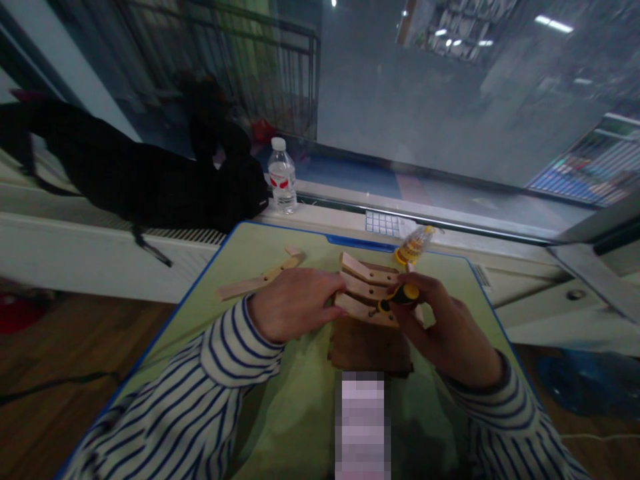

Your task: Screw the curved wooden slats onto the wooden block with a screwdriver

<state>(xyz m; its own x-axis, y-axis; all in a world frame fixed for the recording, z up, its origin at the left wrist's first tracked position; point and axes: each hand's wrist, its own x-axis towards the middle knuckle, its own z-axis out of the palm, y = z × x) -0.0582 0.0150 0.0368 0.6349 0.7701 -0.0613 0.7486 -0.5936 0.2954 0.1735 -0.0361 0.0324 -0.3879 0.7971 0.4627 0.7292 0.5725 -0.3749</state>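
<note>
The fingers of the left hand [295,303] are pinching the near-left ends of a pale, smooth wooden piece made of three bent slats [357,285], thumb at the front slat and forefinger by the middle one. From where I stand, the slats sit one behind another, roughly parallel, each angled partway along, with small dark round holes in the flatter stretch to the right of those fingertips. The fingers of the right hand [445,320] are curled round a stubby black-and-yellow handled tool [407,293], its working end pointing left to the front slat; whether it touches, I can't tell. Just below the fingertips of both hands, under the slats, lies a dark brown, flat rectangular block [370,343]. Beyond the left knuckles rests a loose, pale angled wooden strip [245,287], also holed. Past the right fingers, on the pale green, blue-edged table [260,243], sits a clear plastic packet with yellow markings [413,247].
</note>
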